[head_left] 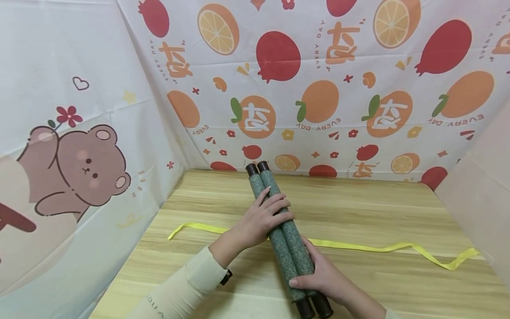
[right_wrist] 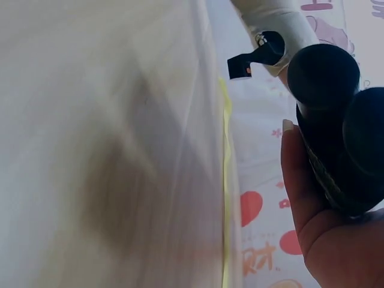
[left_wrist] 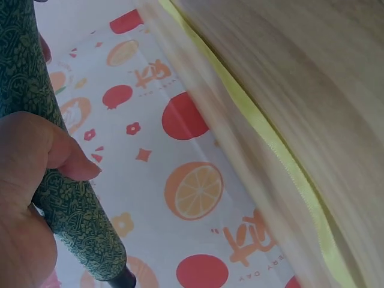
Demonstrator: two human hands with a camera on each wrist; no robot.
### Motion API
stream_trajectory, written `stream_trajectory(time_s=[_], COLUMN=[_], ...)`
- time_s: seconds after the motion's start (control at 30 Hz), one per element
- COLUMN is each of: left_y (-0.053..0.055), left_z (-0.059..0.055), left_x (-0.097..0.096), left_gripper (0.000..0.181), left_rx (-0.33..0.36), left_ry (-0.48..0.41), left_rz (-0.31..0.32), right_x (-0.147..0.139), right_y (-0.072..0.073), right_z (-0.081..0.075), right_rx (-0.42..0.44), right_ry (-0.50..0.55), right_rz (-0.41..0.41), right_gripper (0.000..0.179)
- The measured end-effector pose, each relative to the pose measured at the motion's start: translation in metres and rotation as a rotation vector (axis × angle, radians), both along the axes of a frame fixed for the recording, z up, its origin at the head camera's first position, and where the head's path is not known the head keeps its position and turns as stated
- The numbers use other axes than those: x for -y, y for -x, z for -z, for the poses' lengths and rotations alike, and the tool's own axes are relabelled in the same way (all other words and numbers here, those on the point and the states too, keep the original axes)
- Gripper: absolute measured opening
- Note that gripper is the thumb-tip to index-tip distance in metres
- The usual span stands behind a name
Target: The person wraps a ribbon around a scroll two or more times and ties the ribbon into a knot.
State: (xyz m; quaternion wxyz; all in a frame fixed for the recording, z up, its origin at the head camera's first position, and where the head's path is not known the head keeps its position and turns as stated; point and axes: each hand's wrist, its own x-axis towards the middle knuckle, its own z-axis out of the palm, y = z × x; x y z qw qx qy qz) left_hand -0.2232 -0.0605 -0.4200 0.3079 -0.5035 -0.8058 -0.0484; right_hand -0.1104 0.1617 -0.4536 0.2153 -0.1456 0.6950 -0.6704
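Note:
A scroll, wound into two side-by-side green patterned rolls with dark end knobs, is held at a slant over the table. My left hand grips its upper half, fingers over the top of both rolls. Lower down, my right hand holds it from the right side, thumb across the near roll ends. In the left wrist view one green roll shows under the curled fingers. Two dark knobs face the right wrist camera. Beneath the scroll, a yellow ribbon runs across the table.
The wood-grain table meets a fruit-print cloth at the back. A bear-print cloth hangs along the left side, and a pale cloth along the right.

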Motion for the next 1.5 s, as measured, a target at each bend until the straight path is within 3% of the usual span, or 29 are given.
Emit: stream_trajectory(time_s=[0.33, 0.57, 0.63, 0.7, 0.87, 0.97, 1.1, 1.2, 1.33, 1.5], left_y=[0.000, -0.006, -0.008, -0.011, -0.014, -0.015, -0.016, -0.019, -0.024, -0.026], left_z=[0.006, 0.009, 0.011, 0.012, 0.015, 0.016, 0.016, 0.016, 0.016, 0.013], left_x=[0.002, -0.006, -0.008, -0.010, -0.014, -0.015, -0.017, -0.020, -0.026, -0.031], left_gripper=[0.073, 0.087, 0.088, 0.086, 0.073, 0.061, 0.049, 0.055, 0.059, 0.058], left_rx=[0.119, 0.311, 0.397, 0.526, 0.973, 1.159, 1.272, 1.316, 1.391, 1.540], left_ry=[-0.149, -0.319, -0.384, -0.461, -0.714, -0.850, -1.048, -1.166, -1.211, -1.285], left_rz=[-0.010, -0.170, -0.207, -0.226, -0.175, -0.145, -0.091, -0.040, -0.020, 0.019], right_x=[0.010, 0.019, 0.021, 0.022, 0.024, 0.025, 0.026, 0.026, 0.028, 0.030], right_y=[-0.004, -0.007, -0.008, -0.008, -0.010, -0.011, -0.012, -0.013, -0.013, -0.014], right_z=[-0.001, 0.002, 0.003, 0.004, 0.004, 0.003, 0.002, 0.004, 0.007, 0.013], right_rx=[0.044, 0.015, 0.005, 0.000, 0.003, 0.009, 0.008, 0.006, 0.005, -0.026], right_ry=[0.077, 0.174, 0.201, 0.215, 0.233, 0.247, 0.250, 0.242, 0.244, 0.242], right_rz=[0.056, 0.116, 0.118, 0.126, 0.157, 0.162, 0.177, 0.183, 0.158, 0.100], right_gripper=[0.101, 0.096, 0.093, 0.092, 0.093, 0.094, 0.095, 0.097, 0.100, 0.100])
